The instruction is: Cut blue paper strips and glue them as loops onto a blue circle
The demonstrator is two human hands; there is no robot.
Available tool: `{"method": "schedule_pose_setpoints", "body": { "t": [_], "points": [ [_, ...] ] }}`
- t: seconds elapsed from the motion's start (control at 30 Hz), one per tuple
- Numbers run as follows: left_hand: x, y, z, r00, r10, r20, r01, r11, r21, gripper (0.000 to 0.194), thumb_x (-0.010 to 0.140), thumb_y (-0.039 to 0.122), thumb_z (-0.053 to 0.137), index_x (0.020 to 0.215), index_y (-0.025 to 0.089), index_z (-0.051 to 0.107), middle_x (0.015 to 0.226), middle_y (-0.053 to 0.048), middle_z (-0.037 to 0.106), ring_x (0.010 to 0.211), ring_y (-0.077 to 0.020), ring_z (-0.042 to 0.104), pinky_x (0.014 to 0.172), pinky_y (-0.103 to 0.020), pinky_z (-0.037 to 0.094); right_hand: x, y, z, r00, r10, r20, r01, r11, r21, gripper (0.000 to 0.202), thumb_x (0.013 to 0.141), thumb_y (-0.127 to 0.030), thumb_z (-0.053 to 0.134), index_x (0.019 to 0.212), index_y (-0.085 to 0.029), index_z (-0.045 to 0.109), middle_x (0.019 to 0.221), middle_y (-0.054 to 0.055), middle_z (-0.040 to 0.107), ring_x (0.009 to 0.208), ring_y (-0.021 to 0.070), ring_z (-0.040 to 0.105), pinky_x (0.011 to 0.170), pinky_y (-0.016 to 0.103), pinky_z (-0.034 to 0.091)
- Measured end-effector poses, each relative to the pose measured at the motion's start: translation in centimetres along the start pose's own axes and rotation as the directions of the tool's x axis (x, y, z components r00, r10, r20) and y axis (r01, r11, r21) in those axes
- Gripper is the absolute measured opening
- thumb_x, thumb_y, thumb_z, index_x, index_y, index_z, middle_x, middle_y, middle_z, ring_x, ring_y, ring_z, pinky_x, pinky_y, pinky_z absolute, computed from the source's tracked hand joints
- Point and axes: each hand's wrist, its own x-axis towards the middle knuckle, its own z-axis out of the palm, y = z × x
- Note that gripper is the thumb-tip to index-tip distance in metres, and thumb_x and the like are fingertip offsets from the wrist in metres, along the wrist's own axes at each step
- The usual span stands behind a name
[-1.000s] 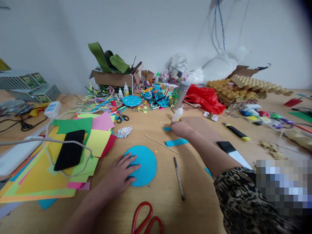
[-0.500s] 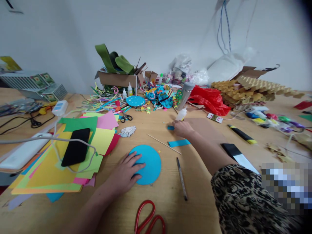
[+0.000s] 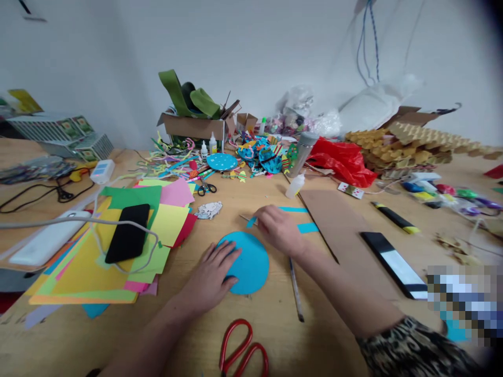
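Note:
My left hand lies with fingers spread on the left part of a blue paper circle, which is flat on the table. Above the circle's upper right edge, my right hand is closed, pinching a small blue paper piece. A thin wooden stick runs beneath that hand, mostly hidden. Just beyond the hand are two blue paper strips and a white glue bottle, standing upright. A dark pen lies below my right wrist.
Red-handled scissors lie at the near edge. Coloured paper sheets with a black phone on top are to the left. Right of my forearm are a brown board, a black-and-white object and a yellow-black cutter.
My right hand has come nearer and left from beside the glue bottle, now with a small blue paper piece in its fingers. My left hand stays on the circle.

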Motion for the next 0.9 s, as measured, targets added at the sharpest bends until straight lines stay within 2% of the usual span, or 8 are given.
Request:
{"method": "schedule_pose_setpoints", "body": {
  "t": [0.1,0.17,0.27,0.37,0.47,0.57,0.8,0.9],
  "points": [
    [0.0,-0.3,0.3,0.978,-0.091,-0.187,0.080,0.995,-0.066,0.057,0.090,0.019,0.045,0.145,0.013,0.031,0.146,-0.016,0.043,0.137,-0.0238,0.038,0.113,-0.047,0.033,-1.4,-3.3,0.7,0.950,-0.312,-0.020,0.311,0.935,0.173,0.026,0.092,-0.015,0.042,0.108,-0.015,0.062,0.103,0.012,0.067,0.104,0.0236,0.057,0.091,0.040,0.047],
    [0.1,-0.5,0.2,0.969,-0.109,-0.221,0.095,0.993,-0.073,0.059,0.086,0.011,0.040,0.144,0.012,0.032,0.147,-0.015,0.043,0.137,-0.0220,0.037,0.113,-0.045,0.033,-1.8,-3.2,1.0,0.937,-0.350,0.001,0.341,0.914,0.219,0.030,0.090,-0.017,0.045,0.115,-0.014,0.060,0.112,0.013,0.066,0.113,0.0256,0.053,0.100,0.045,0.042],
    [0.3,-0.3,-0.2,0.995,-0.059,-0.082,0.058,0.998,-0.009,0.060,0.081,0.005,0.040,0.140,0.017,0.042,0.149,-0.009,0.042,0.141,-0.0219,0.032,0.117,-0.048,0.027,-1.5,0.2,1.2,0.993,-0.080,0.082,0.072,0.993,0.096,0.033,0.089,-0.012,0.043,0.118,-0.010,0.060,0.115,0.015,0.065,0.110,0.0242,0.054,0.097,0.039,0.044],
    [0.3,0.1,-0.6,0.998,-0.034,0.054,0.031,0.997,0.068,0.057,0.080,0.005,0.042,0.134,0.022,0.052,0.148,-0.004,0.044,0.142,-0.0234,0.029,0.117,-0.051,0.023,-0.5,4.7,1.2,0.902,0.236,0.362,-0.126,0.945,-0.303,0.033,0.090,-0.008,0.043,0.117,-0.007,0.061,0.113,0.019,0.065,0.110,0.0268,0.056,0.093,0.038,0.043],
    [0.1,0.4,-0.5,0.997,-0.037,0.063,0.028,0.992,0.124,0.055,0.083,0.008,0.044,0.135,0.024,0.052,0.149,-0.003,0.043,0.143,-0.0235,0.027,0.118,-0.051,0.021,0.5,7.5,1.6,0.835,0.295,0.463,-0.122,0.922,-0.368,0.023,0.083,-0.002,0.049,0.093,-0.006,0.069,0.091,0.019,0.070,0.088,0.0262,0.065,0.077,0.034,0.046],
    [0.0,0.4,-0.2,0.998,-0.040,0.046,0.032,0.987,0.155,0.053,0.086,0.014,0.045,0.137,0.026,0.050,0.150,-0.001,0.042,0.143,-0.0233,0.026,0.118,-0.050,0.021,1.0,8.3,2.1,0.822,0.280,0.496,-0.096,0.927,-0.363,0.019,0.080,0.000,0.052,0.081,-0.009,0.069,0.085,0.017,0.070,0.081,0.0237,0.066,0.068,0.029,0.044],
    [0.0,0.3,0.1,0.993,-0.118,0.003,0.115,0.974,0.195,0.052,0.087,0.018,0.047,0.137,0.027,0.049,0.150,-0.001,0.042,0.140,-0.0259,0.031,0.117,-0.054,0.021,2.4,7.0,1.1,0.906,0.252,0.341,-0.115,0.920,-0.374,0.028,0.094,-0.013,0.039,0.101,-0.007,0.066,0.099,0.019,0.068,0.091,0.0237,0.062,0.073,0.031,0.043],
    [-0.1,0.4,-0.1,0.983,-0.184,-0.026,0.185,0.957,0.222,0.050,0.087,0.018,0.047,0.136,0.027,0.052,0.148,-0.002,0.044,0.137,-0.0290,0.035,0.115,-0.056,0.022,2.8,4.3,0.4,0.983,0.008,0.183,0.038,0.969,-0.245,0.032,0.098,-0.019,0.036,0.112,-0.011,0.064,0.111,0.016,0.067,0.101,0.0226,0.058,0.084,0.033,0.044]
  ]
}}
